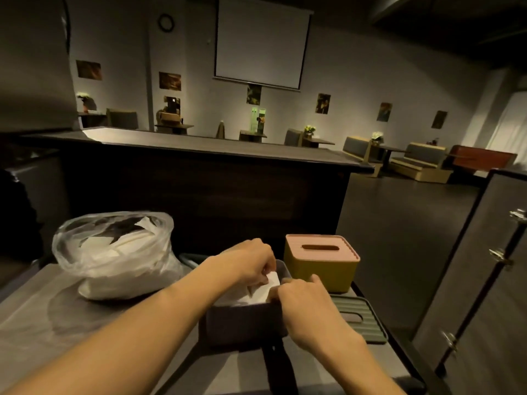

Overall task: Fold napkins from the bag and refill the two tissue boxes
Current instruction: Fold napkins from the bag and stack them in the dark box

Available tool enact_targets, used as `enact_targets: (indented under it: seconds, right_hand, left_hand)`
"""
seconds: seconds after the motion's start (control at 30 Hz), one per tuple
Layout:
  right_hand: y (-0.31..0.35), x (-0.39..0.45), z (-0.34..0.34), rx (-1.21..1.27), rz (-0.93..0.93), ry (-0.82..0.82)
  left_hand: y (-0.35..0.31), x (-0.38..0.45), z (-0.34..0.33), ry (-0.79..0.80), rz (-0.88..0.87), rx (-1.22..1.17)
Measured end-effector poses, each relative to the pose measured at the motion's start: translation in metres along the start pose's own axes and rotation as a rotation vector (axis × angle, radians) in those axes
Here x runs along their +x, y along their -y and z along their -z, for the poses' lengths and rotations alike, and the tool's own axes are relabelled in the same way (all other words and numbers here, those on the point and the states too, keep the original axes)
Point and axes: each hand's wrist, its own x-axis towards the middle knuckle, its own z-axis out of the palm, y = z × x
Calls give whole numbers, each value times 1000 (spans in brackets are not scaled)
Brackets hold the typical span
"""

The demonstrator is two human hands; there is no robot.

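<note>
Tucking napkins into the open grey box, w/ both hands over it: left hand curled, fingertips pinching the top sheet; right hand at the box's right rim, fingers bent, grip hidden. Stack lies directly under left fingers; long axis unclear. Yellow box lidded, just behind; green lid right; bag left. Box depth hidden.

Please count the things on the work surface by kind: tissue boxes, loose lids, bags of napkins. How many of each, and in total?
Tissue boxes: 2, the open grey box and the closed yellow box with its pink lid
Loose lids: 1, the green lid
Bags of napkins: 1, the clear plastic bag
Total: 4
</note>
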Motion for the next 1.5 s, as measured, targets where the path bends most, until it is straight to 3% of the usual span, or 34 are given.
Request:
enact_targets:
  seconds: [0.3,0.47,0.63,0.93,1.17,1.37,1.5]
  right_hand:
    - [-6,-1,-2,52,10,-4]
    - [-13,3,13,177,1,-158]
    - [-4,3,0,76,25,-1]
    - [-3,7,-11,22,27,8]
    - [-11,11,11,149,-44,-20]
    - [-17,25,31,246,-72,-113]
    - [-6,36,31,235,-64,-144]
  left_hand:
    - [-1,-1,-3,17,-18,-13]
    - [1,1,10,-38,-43,-59]
    - [-8,3,1,156,37,-49]
    - [-16,10,-9,201,70,136]
    - [-5,-3,6,202,66,-93]
    - [6,-12,38,34,-9,-228]
    - [13,-21,50,-44,-7,-189]
